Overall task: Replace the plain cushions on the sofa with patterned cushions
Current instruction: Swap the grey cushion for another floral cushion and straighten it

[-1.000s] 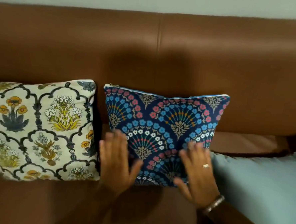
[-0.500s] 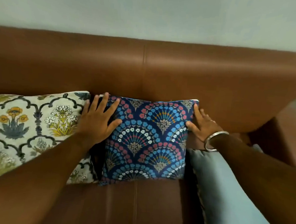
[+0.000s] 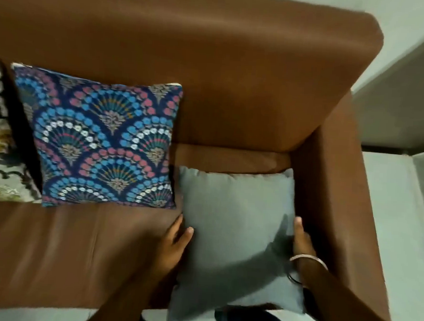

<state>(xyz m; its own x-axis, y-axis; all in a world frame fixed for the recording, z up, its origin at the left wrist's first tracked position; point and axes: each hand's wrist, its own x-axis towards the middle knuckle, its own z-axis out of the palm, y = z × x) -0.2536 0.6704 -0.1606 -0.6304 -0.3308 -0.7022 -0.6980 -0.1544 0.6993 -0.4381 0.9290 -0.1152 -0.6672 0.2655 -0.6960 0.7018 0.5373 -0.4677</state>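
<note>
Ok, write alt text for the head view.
Both hands, left and right, grip the sides of a plain grey cushion lying flat on a brown sofa. A blue fan-patterned cushion leans against the backrest beside it.

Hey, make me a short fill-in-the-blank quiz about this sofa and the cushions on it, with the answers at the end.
1. Both hands grip the plain ____ cushion, the left hand on one edge and the right hand on the other.
2. The blue fan-patterned cushion leans against the sofa's ____.
3. The sofa is ____ in colour.
4. A bangle sits on the ____ wrist.

Answers: grey; backrest; brown; right
</note>
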